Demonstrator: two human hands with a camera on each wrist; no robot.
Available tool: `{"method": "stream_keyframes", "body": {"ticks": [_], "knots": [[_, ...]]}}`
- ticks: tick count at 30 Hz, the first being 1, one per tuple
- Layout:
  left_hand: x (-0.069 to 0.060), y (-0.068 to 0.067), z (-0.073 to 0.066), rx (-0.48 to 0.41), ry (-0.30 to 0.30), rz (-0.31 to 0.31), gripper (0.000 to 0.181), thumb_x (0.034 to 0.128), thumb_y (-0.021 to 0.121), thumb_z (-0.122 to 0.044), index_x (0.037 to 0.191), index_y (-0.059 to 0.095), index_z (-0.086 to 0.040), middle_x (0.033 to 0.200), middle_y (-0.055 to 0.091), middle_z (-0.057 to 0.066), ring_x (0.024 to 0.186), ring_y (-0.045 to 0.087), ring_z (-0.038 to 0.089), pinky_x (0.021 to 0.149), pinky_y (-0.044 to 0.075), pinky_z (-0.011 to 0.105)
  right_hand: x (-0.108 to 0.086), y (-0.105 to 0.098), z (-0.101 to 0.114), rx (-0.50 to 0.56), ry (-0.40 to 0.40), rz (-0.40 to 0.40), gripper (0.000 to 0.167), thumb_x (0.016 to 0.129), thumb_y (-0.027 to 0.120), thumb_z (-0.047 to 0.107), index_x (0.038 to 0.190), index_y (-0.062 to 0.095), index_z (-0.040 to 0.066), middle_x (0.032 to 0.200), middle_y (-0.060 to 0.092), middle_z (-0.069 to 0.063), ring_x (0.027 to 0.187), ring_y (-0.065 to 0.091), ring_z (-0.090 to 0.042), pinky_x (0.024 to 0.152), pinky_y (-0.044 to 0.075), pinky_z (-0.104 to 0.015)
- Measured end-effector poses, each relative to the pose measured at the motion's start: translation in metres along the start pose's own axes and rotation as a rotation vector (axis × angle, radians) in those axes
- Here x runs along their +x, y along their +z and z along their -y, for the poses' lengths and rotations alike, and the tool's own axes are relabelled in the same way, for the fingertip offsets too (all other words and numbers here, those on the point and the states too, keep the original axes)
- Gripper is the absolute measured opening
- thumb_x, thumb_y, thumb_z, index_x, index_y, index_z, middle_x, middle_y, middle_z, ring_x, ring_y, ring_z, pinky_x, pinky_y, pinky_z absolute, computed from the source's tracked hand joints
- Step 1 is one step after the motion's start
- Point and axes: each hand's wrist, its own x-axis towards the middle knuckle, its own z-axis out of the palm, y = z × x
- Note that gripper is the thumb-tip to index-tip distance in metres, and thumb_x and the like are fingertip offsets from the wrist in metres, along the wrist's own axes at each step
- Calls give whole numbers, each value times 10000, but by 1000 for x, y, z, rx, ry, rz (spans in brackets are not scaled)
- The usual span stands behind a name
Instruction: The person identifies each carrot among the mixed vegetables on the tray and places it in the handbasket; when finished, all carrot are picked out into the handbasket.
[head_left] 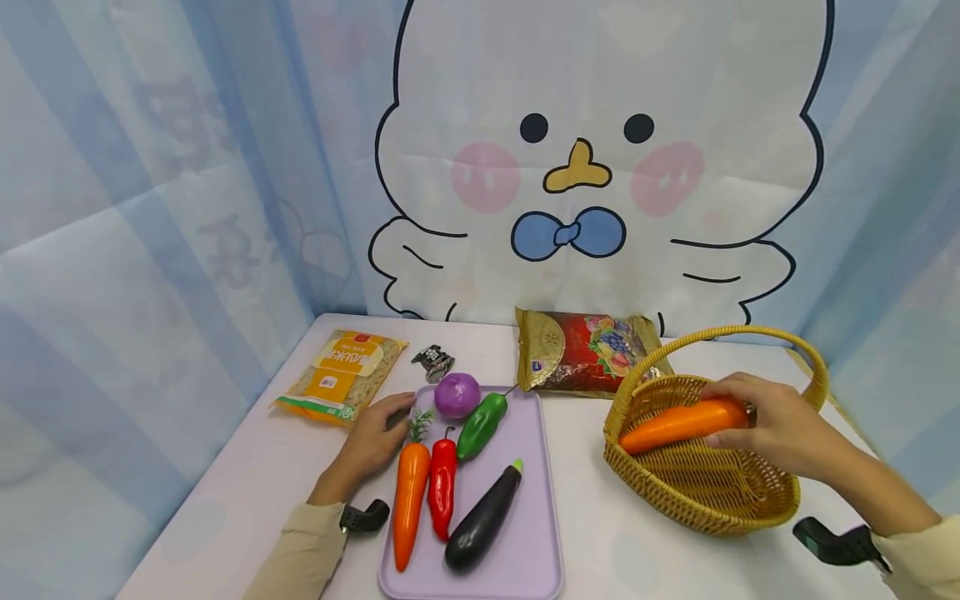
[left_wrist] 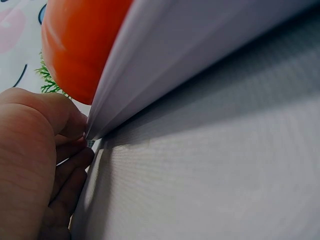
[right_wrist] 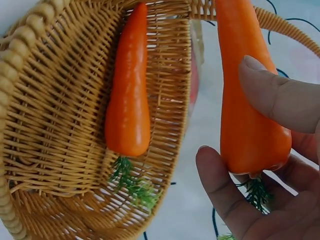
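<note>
My right hand (head_left: 776,425) grips an orange carrot (head_left: 686,423) near its thick end, above the wicker basket (head_left: 705,508). The right wrist view shows this held carrot (right_wrist: 245,100) between thumb and fingers, its green top hanging behind it. Inside the basket lies a second carrot (right_wrist: 130,95). By the upper left edge of the lilac tray (head_left: 536,517), my left hand (head_left: 375,433) has thumb and forefinger at the rim, pinching it. On the tray are a carrot (head_left: 411,500), red chili (head_left: 443,487), green pepper (head_left: 482,427), eggplant (head_left: 483,521) and purple onion (head_left: 457,396).
A yellow bag of grain (head_left: 345,375) lies at the back left, with a small dark packet (head_left: 433,363) beside it. Behind the tray rests a red and gold bag (head_left: 588,354). The basket's tall handle (head_left: 735,332) arches over it. A curtain (head_left: 480,283) hangs behind the table.
</note>
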Motion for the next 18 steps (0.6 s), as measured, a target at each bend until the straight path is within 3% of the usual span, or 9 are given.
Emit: {"method": "stream_keyframes", "body": {"ticks": [13,18], "knots": [[0,0,-2,-7,9,-5,415,950,623,-97,1356,626,-10,1448,581,142,1387,497,333,1200,341,505,2,10,-16,72,146,143,520,774,876,242,1215,670,59,1091,689,-58,846,566,-157,709,503,-254],[-1,0,-2,4,-2,-5,419,954,612,-93,1366,617,-12,1454,574,145,1390,492,338,1198,340,515,4,18,-22,93,152,180,513,781,869,225,1209,660,36,1092,679,-90,842,564,-173,692,500,-279]]}}
